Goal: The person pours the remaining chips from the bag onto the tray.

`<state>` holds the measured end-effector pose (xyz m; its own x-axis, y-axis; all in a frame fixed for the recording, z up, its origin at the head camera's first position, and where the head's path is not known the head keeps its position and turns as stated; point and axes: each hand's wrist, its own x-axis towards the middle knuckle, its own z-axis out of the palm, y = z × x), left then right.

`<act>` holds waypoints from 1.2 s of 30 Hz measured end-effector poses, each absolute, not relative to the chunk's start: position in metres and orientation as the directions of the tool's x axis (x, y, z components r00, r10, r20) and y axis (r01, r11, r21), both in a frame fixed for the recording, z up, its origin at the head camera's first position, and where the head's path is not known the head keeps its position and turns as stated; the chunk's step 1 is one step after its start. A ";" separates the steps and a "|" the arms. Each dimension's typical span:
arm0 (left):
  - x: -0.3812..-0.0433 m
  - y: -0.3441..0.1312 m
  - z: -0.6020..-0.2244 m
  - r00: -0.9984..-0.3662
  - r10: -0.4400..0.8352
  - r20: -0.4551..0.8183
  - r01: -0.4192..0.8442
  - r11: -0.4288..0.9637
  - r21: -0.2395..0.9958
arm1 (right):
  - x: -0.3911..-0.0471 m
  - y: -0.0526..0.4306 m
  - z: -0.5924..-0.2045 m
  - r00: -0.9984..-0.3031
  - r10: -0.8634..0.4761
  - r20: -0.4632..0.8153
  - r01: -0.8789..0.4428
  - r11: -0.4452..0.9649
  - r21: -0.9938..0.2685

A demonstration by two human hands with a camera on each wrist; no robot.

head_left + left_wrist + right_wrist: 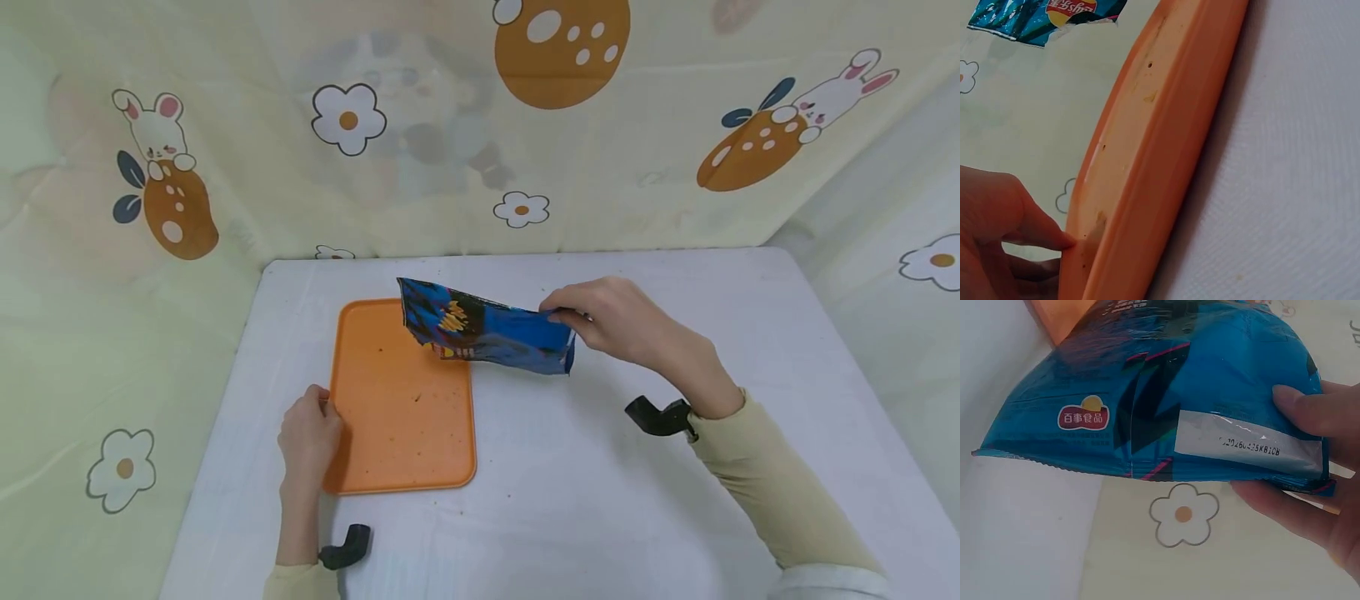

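Hands [310, 433] apart, bag [517, 337] (blue) in right [618, 321]

Glossy, crinkled plastic-film bag [510, 335], smooth plastic tray [405, 429], matt, finely textured tabletop [585, 508]

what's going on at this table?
A person's right hand pinches one end of a blue snack bag, holding it up with its torn end over the far right corner of an orange tray. Their left hand grips the tray's left edge. A few small dark specks dot the tray.
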<state>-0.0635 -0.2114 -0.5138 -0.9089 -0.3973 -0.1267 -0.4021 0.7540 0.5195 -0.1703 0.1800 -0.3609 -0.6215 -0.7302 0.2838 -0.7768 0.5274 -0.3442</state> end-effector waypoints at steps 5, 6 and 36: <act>-0.065 -0.214 -0.515 -0.910 -0.391 -0.137 -0.402 0.755 0.518 | -0.178 0.169 -0.344 -0.577 -0.784 0.228 -0.806 0.502 -0.314; -0.065 -0.214 -0.515 -0.911 -0.388 -0.137 -0.400 0.756 0.518 | -0.180 0.167 -0.340 -0.569 -0.792 0.220 -0.811 0.498 -0.306; -0.070 -0.217 -0.518 -0.904 -0.406 -0.134 -0.413 0.748 0.519 | -0.188 0.120 -0.304 -0.425 -0.894 0.143 -0.904 0.412 -0.111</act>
<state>-0.0696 -0.2168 -0.5182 -0.9040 -0.4059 -0.1342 -0.4130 0.7481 0.5194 -0.1882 0.1197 -0.3039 -0.4248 -0.8939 0.1432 -0.9044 0.4120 -0.1108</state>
